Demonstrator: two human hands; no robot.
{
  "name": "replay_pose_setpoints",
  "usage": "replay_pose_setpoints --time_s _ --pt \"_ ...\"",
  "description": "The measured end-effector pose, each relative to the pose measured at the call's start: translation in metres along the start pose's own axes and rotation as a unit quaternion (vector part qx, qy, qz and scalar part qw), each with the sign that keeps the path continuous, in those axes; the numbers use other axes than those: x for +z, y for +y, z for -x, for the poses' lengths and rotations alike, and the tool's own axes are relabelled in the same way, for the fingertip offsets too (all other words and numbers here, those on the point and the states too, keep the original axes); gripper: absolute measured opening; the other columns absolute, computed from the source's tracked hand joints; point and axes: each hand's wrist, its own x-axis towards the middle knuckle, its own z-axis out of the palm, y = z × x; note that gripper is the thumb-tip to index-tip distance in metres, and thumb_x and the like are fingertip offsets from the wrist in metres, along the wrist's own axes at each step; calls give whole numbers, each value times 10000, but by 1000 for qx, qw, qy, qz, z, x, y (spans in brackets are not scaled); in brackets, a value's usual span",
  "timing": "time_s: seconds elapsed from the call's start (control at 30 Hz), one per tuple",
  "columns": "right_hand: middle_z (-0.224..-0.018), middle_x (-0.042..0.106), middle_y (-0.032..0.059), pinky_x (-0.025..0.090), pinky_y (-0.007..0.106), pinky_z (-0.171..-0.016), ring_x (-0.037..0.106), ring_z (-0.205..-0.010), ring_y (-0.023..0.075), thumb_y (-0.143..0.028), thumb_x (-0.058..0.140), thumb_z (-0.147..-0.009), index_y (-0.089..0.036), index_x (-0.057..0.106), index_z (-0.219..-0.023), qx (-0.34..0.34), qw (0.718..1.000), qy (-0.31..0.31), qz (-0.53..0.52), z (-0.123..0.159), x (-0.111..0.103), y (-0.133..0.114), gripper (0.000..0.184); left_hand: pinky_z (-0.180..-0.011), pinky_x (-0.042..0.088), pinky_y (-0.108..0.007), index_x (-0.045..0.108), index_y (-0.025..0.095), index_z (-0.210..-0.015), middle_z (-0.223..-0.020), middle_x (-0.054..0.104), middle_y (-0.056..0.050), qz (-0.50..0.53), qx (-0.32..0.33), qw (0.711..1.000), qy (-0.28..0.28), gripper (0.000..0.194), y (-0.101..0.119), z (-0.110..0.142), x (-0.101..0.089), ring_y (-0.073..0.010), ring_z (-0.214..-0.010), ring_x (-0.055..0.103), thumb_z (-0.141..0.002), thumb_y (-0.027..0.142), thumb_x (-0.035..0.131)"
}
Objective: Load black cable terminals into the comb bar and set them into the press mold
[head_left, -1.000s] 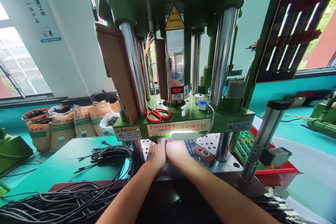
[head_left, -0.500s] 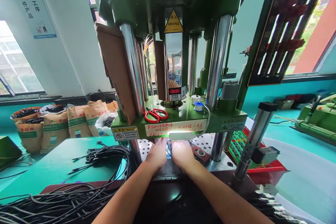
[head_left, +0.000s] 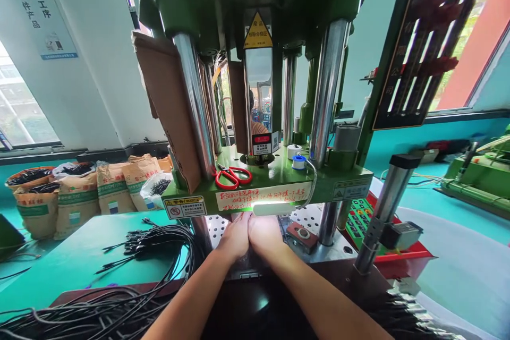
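Note:
Both hands reach under the front plate [head_left: 274, 170] of a green press, over its perforated metal bed. My left hand [head_left: 235, 238] points forward, its fingertips hidden beneath the plate's lit edge. Against it rests my right hand [head_left: 265, 234], rounded like a fist, its fingers curled away from view. Whatever lies under the hands is hidden. A white lamp bar [head_left: 274, 209] shines just above them. To the right of my right hand, a brown block with a metal ring [head_left: 303, 235] sits on the bed. Red-handled scissors [head_left: 234, 176] lie on top of the plate.
Bundled black cables [head_left: 159, 239] lie on the green table at left, with more cables [head_left: 99, 311] in front. Steel columns [head_left: 329, 101] flank the work area. A post [head_left: 386, 212] and a red button box [head_left: 410, 255] stand at right. More cable ends [head_left: 410, 311] lie lower right.
My hands have come together; the gap between them, where a dark cable showed, is closed. The brown block is more exposed. The view has shifted slightly.

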Motion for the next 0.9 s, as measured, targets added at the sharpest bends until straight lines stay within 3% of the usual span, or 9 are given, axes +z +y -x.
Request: replay_pose_setpoints --time_s 0.17,0.33,0.6,0.77,0.9 --pt "-959 703 152 479 321 -744 664 -878 241 -77 373 -872 -119 671 -991 35 999 19 6 16 -8 22 324 -1007 375 -351 579 192 -1105 -1147 631 -79 -20 33 999 19 379 13 -2 -10 -196 -1106 541 -836 112 325" --pt "-1011 681 146 473 329 -748 648 -906 247 -103 380 -885 -130 631 -1074 39 998 37 17 24 -4 30 316 -1051 325 -373 567 156 -1145 -1209 605 -95 -32 89 995 25 365 24 -1 -9 -204 -1168 494 -855 157 344" --pt "-905 705 184 432 374 -802 651 -857 269 -75 411 -851 -75 690 -894 7 999 21 25 6 -2 19 282 -1003 382 -344 566 156 -1141 -1156 633 -85 -38 98 994 30 383 19 0 -9 -204 -1106 534 -823 127 355" --pt "-936 701 194 423 375 -810 644 -882 275 -86 394 -860 -67 687 -926 9 1000 17 13 3 0 19 301 -998 387 -348 568 141 -1140 -1132 639 -105 -42 86 995 25 393 19 -2 -8 -213 -1101 540 -812 119 352" --pt "-943 706 152 427 333 -784 645 -871 244 -155 423 -873 -121 687 -922 14 1000 18 -10 9 -5 29 270 -1016 374 -355 547 148 -1179 -1193 611 -96 -45 83 995 21 421 22 -3 -11 -211 -1136 521 -799 121 369"
